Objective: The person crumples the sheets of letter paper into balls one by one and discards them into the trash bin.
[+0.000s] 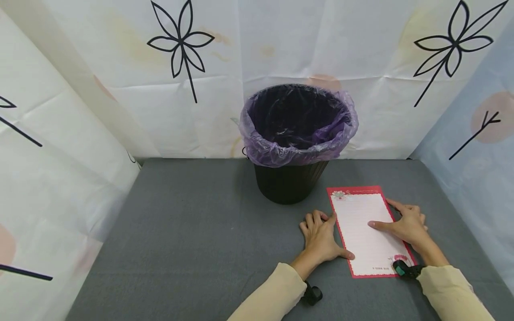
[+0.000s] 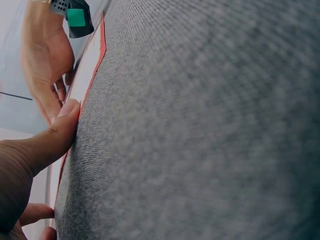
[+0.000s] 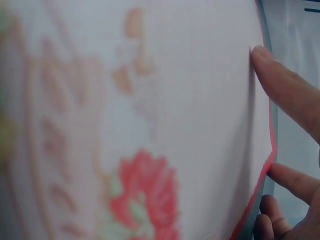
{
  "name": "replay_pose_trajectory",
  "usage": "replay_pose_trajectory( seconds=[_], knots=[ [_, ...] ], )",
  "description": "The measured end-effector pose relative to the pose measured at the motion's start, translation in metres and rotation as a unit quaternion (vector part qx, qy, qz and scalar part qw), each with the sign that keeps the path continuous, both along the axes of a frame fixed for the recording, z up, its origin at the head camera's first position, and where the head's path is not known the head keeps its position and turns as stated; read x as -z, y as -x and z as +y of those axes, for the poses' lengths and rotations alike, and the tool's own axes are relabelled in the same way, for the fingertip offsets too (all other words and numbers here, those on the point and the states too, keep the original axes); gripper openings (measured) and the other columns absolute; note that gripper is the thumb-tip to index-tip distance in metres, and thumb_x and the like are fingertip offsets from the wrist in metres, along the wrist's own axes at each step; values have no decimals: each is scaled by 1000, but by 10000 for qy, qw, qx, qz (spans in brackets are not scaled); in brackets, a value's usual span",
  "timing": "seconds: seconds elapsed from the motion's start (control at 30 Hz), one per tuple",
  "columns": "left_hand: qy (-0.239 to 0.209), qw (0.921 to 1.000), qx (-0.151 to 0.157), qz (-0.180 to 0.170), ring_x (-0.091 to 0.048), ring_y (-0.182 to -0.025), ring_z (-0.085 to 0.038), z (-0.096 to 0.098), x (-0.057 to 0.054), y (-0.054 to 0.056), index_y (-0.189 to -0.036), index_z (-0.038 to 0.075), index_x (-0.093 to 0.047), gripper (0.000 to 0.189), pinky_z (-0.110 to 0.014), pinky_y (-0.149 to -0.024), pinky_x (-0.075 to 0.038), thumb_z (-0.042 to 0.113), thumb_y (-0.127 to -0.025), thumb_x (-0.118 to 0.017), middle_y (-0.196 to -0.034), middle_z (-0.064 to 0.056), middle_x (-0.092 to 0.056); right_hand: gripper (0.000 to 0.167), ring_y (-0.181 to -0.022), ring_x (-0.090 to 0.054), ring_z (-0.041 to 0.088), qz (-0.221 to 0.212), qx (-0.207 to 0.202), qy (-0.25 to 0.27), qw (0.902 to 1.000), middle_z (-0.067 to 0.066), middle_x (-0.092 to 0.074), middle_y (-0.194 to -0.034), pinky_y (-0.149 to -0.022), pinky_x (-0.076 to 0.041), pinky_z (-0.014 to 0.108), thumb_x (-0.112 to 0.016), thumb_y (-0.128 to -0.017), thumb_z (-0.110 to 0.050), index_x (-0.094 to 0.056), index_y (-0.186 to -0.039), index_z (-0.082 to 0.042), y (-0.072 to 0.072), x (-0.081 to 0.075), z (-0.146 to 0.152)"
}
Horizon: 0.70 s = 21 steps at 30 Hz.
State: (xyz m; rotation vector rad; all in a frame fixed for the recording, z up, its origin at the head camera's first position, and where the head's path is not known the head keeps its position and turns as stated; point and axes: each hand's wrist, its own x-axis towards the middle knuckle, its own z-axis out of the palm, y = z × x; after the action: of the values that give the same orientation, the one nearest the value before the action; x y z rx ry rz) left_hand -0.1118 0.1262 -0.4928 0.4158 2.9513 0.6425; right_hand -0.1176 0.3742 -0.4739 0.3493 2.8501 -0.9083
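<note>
Seen from the head view, the paper (image 1: 357,236), white with a red border, lies on the grey counter (image 1: 180,236) at about four o'clock of the bin (image 1: 287,185). A purple bag (image 1: 277,154) lines the bin and folds over its rim. The left hand (image 1: 321,238) is spread at the paper's nine o'clock, its thumb on the sheet towards seven and its forefinger at the edge towards ten. The right hand (image 1: 409,225) is also spread, at three o'clock, thumb near the sheet's middle, forefinger touching the edge towards one. A flower (image 1: 339,195) is printed at eleven.
</note>
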Motion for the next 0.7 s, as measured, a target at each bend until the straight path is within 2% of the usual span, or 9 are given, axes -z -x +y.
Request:
replay_pose_trajectory(
  seconds=[0.13, 0.23, 0.33, 0.43, 0.5, 0.6, 0.7],
  knots=[
    [16, 10000, 44, 56, -34, -107, -15, -1, 1, 0, -150, 35, -50, 112, -36, -83, -27, 76, -52, -87, -112, 8, -39, 101, -126, -13, 60, -24, 150, 487, 9987, 43, -15, -142, -81, -31, 67, -81, -85, -44, -26, -155, 5, 1, 1, 2],
    [-19, 10000, 49, 79, -34, -106, -15, -1, 1, -1, -149, 35, -52, 109, -36, -83, -26, 76, -53, -87, -112, 8, -39, 91, -129, -14, 58, -37, 148, 834, 9964, 41, -18, -145, -81, -38, 58, -76, -91, -40, -28, -152, 8, 1, -1, 5],
    [-18, 9999, 49, 91, -34, -106, -15, -1, 2, -1, -148, 36, -53, 108, -36, -83, -27, 76, -54, -86, -112, 8, -39, 80, -126, -23, 55, -20, 170, 936, 9955, 39, -29, -142, -81, -41, 48, -71, -96, -38, -33, -146, 12, 2, -3, 8],
    [10, 10000, 70, 62, -34, -107, -15, -2, 1, 0, -147, 37, -54, 106, -35, -83, -27, 75, -55, -87, -113, 8, -39, 61, -109, -44, 42, 185, 336, 961, 9946, 32, -48, -124, -75, -44, 34, -68, -99, -32, -44, -132, 13, 3, -3, 8],
    [1, 10000, 88, 24, -34, -107, -15, -2, 1, 1, -147, 37, -54, 105, -35, -83, -27, 74, -55, -87, -114, 8, -40, 46, -92, -52, 27, 429, 471, 1022, 9927, 21, -57, -107, -67, -46, 26, -67, -100, -26, -51, -120, 12, 3, -3, 7],
    [-28, 9999, 96, -54, -35, -106, -15, -3, 0, 2, -148, 36, -53, 105, -34, -82, -27, 72, -56, -89, -114, 8, -41, 28, -73, -52, 10, 884, 624, 1203, 9868, 0, -60, -86, -58, -46, 19, -68, -99, -17, -57, -107, 8, 2, -2, 7],
    [-164, 9997, 56, -148, -37, -106, -15, -5, 0, 3, -149, 31, -51, 107, -33, -82, -28, 67, -57, -91, -116, 6, -43, 20, -68, -52, 3, 1365, 702, 1502, 9767, -13, -59, -77, -57, -47, 16, -70, -97, -11, -60, -101, 6, 1, -3, 8]
  ],
)
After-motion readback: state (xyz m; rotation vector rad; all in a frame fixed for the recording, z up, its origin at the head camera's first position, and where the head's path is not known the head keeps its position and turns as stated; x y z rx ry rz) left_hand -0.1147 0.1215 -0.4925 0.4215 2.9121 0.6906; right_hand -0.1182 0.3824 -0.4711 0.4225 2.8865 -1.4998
